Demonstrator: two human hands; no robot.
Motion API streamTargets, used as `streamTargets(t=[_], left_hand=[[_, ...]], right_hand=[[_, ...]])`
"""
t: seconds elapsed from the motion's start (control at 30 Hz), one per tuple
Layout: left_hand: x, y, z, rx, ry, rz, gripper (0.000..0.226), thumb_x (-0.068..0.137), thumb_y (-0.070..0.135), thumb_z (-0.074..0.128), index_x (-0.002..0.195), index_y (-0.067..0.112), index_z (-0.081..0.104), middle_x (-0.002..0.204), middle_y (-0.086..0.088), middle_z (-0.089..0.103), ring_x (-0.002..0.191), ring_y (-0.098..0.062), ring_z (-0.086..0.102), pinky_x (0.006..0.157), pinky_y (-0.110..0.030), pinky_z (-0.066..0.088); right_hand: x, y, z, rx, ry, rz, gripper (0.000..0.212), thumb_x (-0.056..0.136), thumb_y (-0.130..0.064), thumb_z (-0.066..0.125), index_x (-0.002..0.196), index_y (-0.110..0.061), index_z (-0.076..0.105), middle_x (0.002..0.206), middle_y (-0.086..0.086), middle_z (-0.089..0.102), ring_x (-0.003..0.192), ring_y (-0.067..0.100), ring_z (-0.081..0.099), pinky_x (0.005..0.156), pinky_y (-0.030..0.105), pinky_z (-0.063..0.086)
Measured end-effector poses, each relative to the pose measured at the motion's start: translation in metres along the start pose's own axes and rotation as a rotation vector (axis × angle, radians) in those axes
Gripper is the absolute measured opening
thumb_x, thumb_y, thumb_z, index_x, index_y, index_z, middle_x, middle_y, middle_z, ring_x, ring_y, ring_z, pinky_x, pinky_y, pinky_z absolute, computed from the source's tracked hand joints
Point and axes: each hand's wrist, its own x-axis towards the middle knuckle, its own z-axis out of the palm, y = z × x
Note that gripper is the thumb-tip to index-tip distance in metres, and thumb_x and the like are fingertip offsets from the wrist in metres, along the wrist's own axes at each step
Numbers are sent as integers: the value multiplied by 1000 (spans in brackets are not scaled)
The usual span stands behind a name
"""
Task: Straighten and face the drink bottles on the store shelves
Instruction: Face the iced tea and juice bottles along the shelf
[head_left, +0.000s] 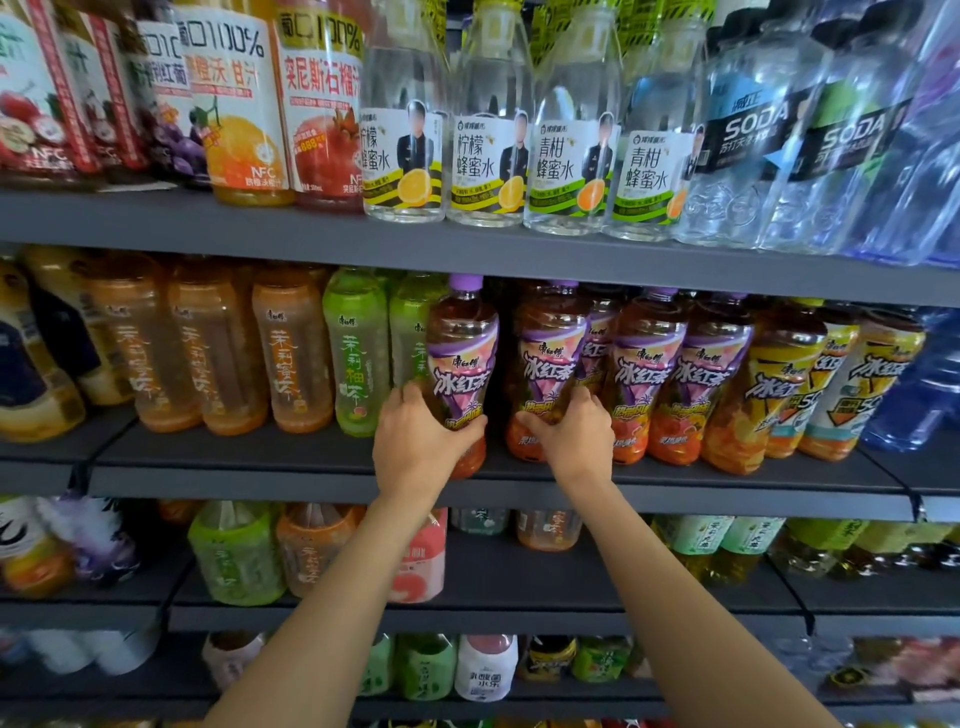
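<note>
On the middle shelf (311, 480) stands a row of iced-tea bottles with purple caps and purple-pink labels. My left hand (418, 439) grips the lower part of the leftmost purple bottle (462, 353), which stands at the shelf's front edge with its label facing me. My right hand (574, 431) grips the lower part of the second purple bottle (550, 353) just to its right. A dark gap separates the two bottles. More purple bottles (649, 374) stand to the right of my right hand.
Green tea bottles (358, 353) and orange tea bottles (291, 353) stand left of my hands; yellow-label iced teas (769, 395) and blue water bottles (924, 384) to the right. The upper shelf carries juices, honey water (491, 130) and soda water. Lower shelves hold more drinks.
</note>
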Motion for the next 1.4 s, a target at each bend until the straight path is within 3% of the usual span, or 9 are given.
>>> streamTargets(t=[0.23, 0.5, 0.87, 0.97, 1.03, 1.13, 1.23, 1.3, 1.4], left_hand=[[3, -31, -34, -91, -8, 44, 67, 64, 41, 83, 116, 10, 56, 114, -9, 62, 107, -28, 57, 86, -35, 45], [10, -24, -22, -76, -46, 53, 62, 65, 47, 80, 111, 12, 59, 110, -6, 64, 105, -24, 59, 79, -27, 42], [11, -26, -9, -75, -1, 101, 70, 65, 51, 78, 117, 8, 57, 115, -8, 61, 108, -25, 56, 85, -33, 45], [8, -23, -2, -102, 22, 92, 69, 67, 45, 79, 117, 6, 53, 116, -10, 57, 110, -26, 53, 84, -32, 43], [7, -23, 1, -135, 22, 89, 68, 67, 41, 80, 116, 5, 50, 118, -11, 53, 112, -28, 50, 86, -34, 43], [6, -23, 4, -149, 23, 99, 69, 67, 39, 80, 116, 3, 47, 118, -13, 49, 114, -29, 47, 89, -38, 43], [6, -24, 6, -167, 16, 111, 68, 68, 37, 80, 115, 3, 46, 117, -13, 48, 113, -28, 46, 87, -35, 42], [6, -25, 6, -169, 17, 120, 67, 68, 38, 80, 113, 2, 46, 115, -13, 49, 112, -28, 47, 85, -36, 42], [6, -26, 6, -171, 24, 122, 68, 67, 39, 80, 113, 3, 46, 114, -13, 49, 111, -28, 48, 84, -37, 44]], right_hand=[[9, -20, 17, 68, -72, -21, 51, 75, -34, 77, 107, -1, 56, 106, 14, 63, 101, 28, 59, 74, 29, 43], [34, -43, 53, 102, -56, -1, 46, 79, -32, 74, 108, 0, 57, 106, 17, 64, 99, 33, 62, 78, 37, 50], [22, -26, 43, 50, -52, -107, 59, 72, -39, 78, 113, -2, 53, 110, 14, 62, 99, 31, 61, 82, 42, 52], [29, -25, 25, 120, -226, -141, 45, 75, -33, 78, 104, -2, 61, 97, 12, 69, 83, 26, 67, 74, 39, 57], [34, -23, 7, 348, -372, -39, 38, 80, -26, 75, 104, -1, 62, 85, 10, 69, 67, 21, 67, 62, 33, 59], [37, -19, -4, 480, -333, -10, 37, 85, -21, 68, 113, 0, 57, 77, 5, 66, 60, 19, 66, 50, 25, 56], [32, -19, 9, 303, -249, -148, 44, 88, -28, 64, 123, -3, 53, 90, 9, 67, 52, 15, 63, 51, 25, 53], [29, -16, 20, 235, -223, -206, 53, 86, -30, 67, 131, -7, 49, 116, 11, 63, 69, 24, 67, 51, 19, 49], [24, -12, 32, 316, -285, -164, 55, 85, -23, 69, 132, -10, 42, 128, 9, 56, 72, 24, 66, 36, 15, 42]])
